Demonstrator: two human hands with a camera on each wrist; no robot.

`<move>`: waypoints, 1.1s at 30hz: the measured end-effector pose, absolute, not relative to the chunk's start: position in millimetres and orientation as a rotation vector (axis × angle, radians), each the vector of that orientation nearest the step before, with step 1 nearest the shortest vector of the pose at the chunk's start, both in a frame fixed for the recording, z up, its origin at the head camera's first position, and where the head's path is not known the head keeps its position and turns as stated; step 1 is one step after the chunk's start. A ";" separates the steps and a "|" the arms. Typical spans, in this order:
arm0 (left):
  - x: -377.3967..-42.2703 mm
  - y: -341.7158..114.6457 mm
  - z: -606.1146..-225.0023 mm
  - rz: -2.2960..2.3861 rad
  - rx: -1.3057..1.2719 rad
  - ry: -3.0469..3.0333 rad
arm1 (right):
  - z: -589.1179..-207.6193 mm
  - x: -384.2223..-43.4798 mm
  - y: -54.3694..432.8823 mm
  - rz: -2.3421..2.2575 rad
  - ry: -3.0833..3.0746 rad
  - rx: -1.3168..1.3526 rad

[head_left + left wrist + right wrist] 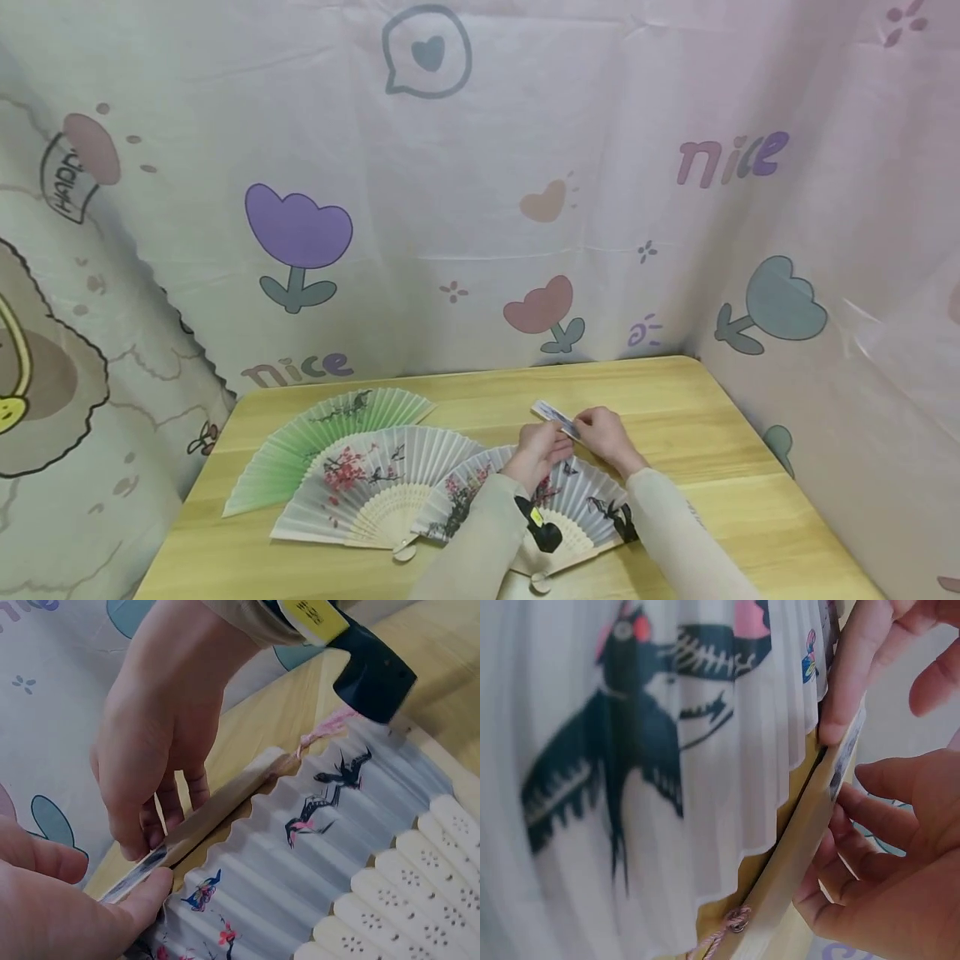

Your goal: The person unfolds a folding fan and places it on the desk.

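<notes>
A folded hand fan with a printed edge lies beyond the spread fans, its length partly hidden by both hands. My left hand touches its near side with an extended finger, which the left wrist view shows. At its far side, my right hand holds the printed edge between thumb and bent fingers; the right hand fills the lower right of the right wrist view. Below my forearms, a spread grey fan shows birds, a butterfly and blossoms. Beside the folded fan lies a pink cord.
To the left, a spread white fan with red blossoms overlaps a spread green fan. All lie on a wooden table. A printed cloth hangs behind it and at both sides.
</notes>
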State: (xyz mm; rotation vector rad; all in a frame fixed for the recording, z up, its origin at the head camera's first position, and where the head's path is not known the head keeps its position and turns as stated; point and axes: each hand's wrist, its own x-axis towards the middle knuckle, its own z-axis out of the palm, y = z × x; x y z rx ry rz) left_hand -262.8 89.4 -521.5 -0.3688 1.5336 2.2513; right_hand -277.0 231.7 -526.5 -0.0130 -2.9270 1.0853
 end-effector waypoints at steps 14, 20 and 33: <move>-264.1 93.4 -523.3 2.276 -0.305 1.617 | -523.3 -273.8 223.6 1.325 -2.811 -0.111; -265.1 92.0 -521.8 2.317 -0.288 1.716 | -512.5 -270.8 222.3 1.283 -2.800 -0.028; -263.1 71.0 -511.3 2.331 -0.252 1.909 | -504.1 -264.2 213.4 1.615 -2.681 0.049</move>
